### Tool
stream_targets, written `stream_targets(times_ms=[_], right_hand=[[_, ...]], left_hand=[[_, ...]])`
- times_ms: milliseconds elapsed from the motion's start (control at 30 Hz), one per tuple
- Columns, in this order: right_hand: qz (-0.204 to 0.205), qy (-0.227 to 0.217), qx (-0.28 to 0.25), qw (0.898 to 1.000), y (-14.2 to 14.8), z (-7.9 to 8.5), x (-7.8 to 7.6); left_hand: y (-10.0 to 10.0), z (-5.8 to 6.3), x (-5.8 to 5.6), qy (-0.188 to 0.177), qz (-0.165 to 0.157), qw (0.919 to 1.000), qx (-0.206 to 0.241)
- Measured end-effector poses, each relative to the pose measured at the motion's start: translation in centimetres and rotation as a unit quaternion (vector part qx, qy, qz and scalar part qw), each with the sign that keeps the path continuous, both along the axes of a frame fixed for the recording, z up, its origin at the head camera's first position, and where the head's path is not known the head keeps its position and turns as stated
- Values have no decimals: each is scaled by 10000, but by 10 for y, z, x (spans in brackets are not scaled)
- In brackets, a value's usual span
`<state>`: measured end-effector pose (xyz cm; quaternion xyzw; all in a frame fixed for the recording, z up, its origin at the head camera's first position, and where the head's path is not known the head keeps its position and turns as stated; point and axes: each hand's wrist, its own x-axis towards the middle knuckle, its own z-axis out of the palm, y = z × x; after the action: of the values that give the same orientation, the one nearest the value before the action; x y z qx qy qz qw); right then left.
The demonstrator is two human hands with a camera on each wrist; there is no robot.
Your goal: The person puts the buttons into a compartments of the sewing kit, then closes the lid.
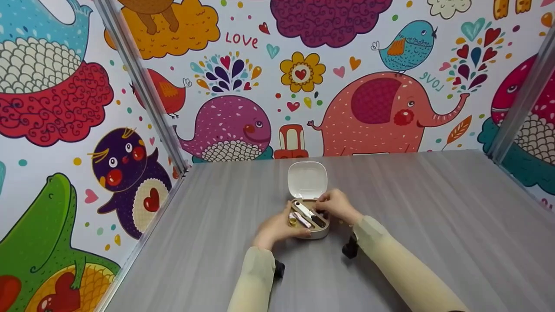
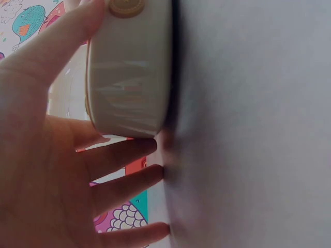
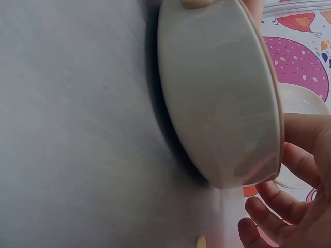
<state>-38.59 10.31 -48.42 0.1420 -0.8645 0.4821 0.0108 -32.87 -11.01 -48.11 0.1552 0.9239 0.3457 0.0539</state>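
A cream box (image 1: 320,234) stands on the table with its white lid (image 1: 308,178) raised at the back. My left hand (image 1: 275,227) holds the box's left side, thumb at the front and a finger at the back corner. Inside lie a slim white-and-black tool (image 1: 307,211), a pinkish tube-like piece (image 1: 302,219) and a small gold-coloured piece (image 1: 293,222). My right hand (image 1: 337,205) reaches over the right rim with thumb and fingertips at the back right compartment. Whether they pinch anything is hidden. A tan button-like clasp (image 2: 126,6) marks the box's front.
The grey table (image 1: 208,225) meets cartoon-printed walls (image 1: 234,117) at the back and sides. A tiny yellowish piece (image 3: 201,242) lies on the table to the right of the box.
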Motion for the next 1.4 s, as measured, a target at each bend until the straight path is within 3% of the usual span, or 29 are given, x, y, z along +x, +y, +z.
stream_targets(times_ms=[333, 667, 1033, 1400], right_hand=[[60, 168, -107, 9998, 17, 6, 0], [-203, 211, -25, 9996, 53, 0, -1], [-366, 14, 95, 9993, 93, -2, 2], [-111, -302, 417, 9986, 112, -10, 9]], left_hand=[[0, 0, -3, -3, -59, 9999, 136], [1, -4, -1, -75, -78, 9997, 202], [-1, -1, 1, -17, 20, 10000, 72], [-1, 1, 1, 13, 49, 10000, -32]])
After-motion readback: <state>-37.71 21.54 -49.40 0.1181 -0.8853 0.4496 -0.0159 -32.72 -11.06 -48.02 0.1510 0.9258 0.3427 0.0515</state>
